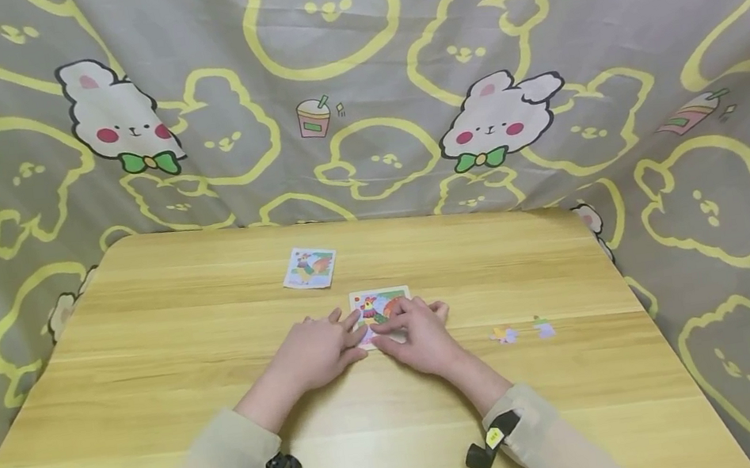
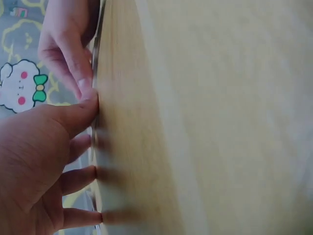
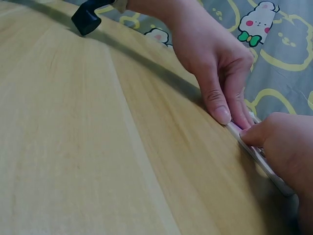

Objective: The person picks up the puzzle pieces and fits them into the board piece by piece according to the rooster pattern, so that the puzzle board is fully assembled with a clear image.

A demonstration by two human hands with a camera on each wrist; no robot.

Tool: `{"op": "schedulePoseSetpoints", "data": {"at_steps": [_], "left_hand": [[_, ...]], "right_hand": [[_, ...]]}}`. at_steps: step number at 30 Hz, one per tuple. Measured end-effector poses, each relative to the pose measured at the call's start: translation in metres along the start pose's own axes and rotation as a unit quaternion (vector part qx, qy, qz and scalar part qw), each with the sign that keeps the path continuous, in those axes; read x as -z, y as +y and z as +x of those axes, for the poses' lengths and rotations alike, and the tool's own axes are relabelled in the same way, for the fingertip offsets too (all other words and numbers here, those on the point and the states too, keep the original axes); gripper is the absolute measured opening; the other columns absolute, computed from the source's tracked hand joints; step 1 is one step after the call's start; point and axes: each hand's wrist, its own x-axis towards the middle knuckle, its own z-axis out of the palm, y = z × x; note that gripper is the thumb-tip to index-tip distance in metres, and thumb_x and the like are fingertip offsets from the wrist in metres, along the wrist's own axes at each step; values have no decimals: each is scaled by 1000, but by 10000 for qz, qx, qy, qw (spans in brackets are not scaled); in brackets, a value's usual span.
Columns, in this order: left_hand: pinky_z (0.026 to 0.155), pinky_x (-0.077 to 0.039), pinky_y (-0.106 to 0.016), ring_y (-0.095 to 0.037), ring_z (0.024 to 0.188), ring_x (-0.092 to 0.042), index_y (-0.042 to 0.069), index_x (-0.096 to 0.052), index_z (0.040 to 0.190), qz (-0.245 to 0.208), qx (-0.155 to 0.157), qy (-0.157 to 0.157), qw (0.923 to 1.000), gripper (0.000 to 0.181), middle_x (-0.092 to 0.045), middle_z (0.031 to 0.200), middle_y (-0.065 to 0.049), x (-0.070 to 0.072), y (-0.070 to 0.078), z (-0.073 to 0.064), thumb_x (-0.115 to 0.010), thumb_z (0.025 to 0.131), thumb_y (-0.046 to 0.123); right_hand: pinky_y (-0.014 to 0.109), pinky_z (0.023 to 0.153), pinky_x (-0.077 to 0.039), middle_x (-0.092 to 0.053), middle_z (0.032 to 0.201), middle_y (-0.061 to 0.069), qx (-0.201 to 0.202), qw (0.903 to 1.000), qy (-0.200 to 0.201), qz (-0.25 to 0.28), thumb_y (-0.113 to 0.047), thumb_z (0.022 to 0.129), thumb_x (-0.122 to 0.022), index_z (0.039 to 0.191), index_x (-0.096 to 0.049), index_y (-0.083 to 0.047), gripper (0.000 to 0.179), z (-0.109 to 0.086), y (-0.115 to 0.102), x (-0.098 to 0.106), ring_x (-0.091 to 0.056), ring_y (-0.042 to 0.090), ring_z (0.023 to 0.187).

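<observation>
A rooster jigsaw puzzle in a pale-rimmed tray (image 1: pixel 380 295) lies flat at the middle of the table, partly covered by both hands. My left hand (image 1: pixel 319 346) rests at its left side, fingers straight and spread over the edge, the thumb at the near rim. From the right, my right hand (image 1: pixel 421 337) reaches over the picture, thumb and index fingertip close together at the puzzle's lower left part. In the right wrist view, the right thumb (image 3: pixel 259 133) bends over the tray's near rim, beside the left fingers. No piece shows between the right fingertips.
A small rooster picture card (image 1: pixel 310 268) lies behind the tray, to the left. Loose puzzle pieces (image 1: pixel 504 336) lie right of the right hand, with another lavender and green piece (image 1: pixel 544 328) farther right. A patterned curtain (image 1: pixel 355 93) surrounds the wooden table (image 1: pixel 148 362).
</observation>
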Motion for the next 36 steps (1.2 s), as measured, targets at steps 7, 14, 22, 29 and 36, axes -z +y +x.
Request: {"op": "schedulePoseSetpoints", "data": {"at_steps": [7,14,22,29,36], "left_hand": [[99,-48,-73,-45,140,-52,20,-67,146,-58,-62,79,9999,49,-50,159,-7,-1,0,3,-60,107,49],[97,-50,-71,-47,136,-56,18,-69,143,-68,-171,186,9997,47,-54,156,-11,3,3,4,-63,106,46],[101,-51,-63,-39,137,-57,22,-73,138,305,-194,219,9991,46,-57,154,-8,4,2,7,-65,104,51],[105,-47,-66,-43,143,-49,16,-75,136,-120,-117,-186,9997,45,-50,160,-12,4,1,11,-65,104,48],[109,-42,-69,-48,142,-48,15,-76,133,-577,-226,-128,9980,40,-51,158,-14,7,-1,13,-70,103,41]], "right_hand": [[65,103,-15,-57,96,-13,-166,9998,-67,34,-38,94,-83,111,-85,-23,24,3,0,1,-50,13,91],[66,105,-14,-57,95,-13,-191,9997,-128,19,-37,93,-84,111,-84,-22,24,3,-1,4,-50,13,92],[68,103,-15,-60,102,-9,152,9992,-277,-225,-37,96,-80,115,-83,-21,25,1,-5,6,-50,15,95],[68,102,-20,-62,108,-8,397,9970,-427,-509,-39,99,-76,121,-82,-21,29,-2,-5,11,-52,14,99],[67,100,-19,-66,107,-6,744,9969,-238,-5,-29,98,-78,118,-83,-16,23,-12,4,28,-55,16,101]]}}
